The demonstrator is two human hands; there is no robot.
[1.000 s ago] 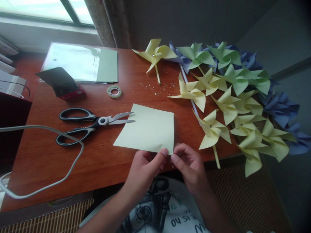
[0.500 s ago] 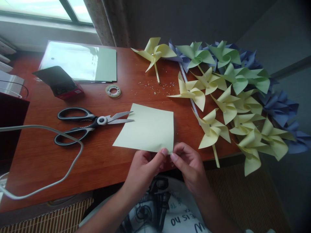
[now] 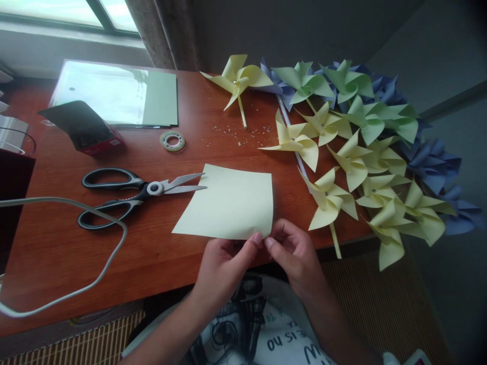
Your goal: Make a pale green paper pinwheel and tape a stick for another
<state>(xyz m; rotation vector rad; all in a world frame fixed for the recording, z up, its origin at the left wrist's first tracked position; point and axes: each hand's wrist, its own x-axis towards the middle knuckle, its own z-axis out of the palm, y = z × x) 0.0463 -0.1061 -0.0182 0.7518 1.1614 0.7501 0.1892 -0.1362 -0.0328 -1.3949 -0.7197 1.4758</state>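
A pale yellow-green sheet of paper (image 3: 228, 205) lies at the front of the table, its near edge lifted and slightly curved. My left hand (image 3: 230, 263) grips that near edge, thumb on top and the other fingers beneath, mostly hidden. Close beside it, my right hand (image 3: 292, 253) pinches the sheet's near right corner between thumb and curled fingers. Black-and-grey scissors (image 3: 146, 190) lie to the left with blades apart, their tips at the sheet's left edge.
Paper pinwheels (image 3: 331, 197) in yellow, green and blue crowd the right side. A tape roll (image 3: 172, 141), an open small box (image 3: 87, 129) and a plastic packet of green paper (image 3: 162, 99) lie at the back left. A white cable (image 3: 114, 248) crosses the left; paper bits (image 3: 243, 134) are scattered behind the sheet.
The whole view has shifted slightly, so objects appear a little further left. Both hands keep their hold at the sheet's near right corner, with little other movement.
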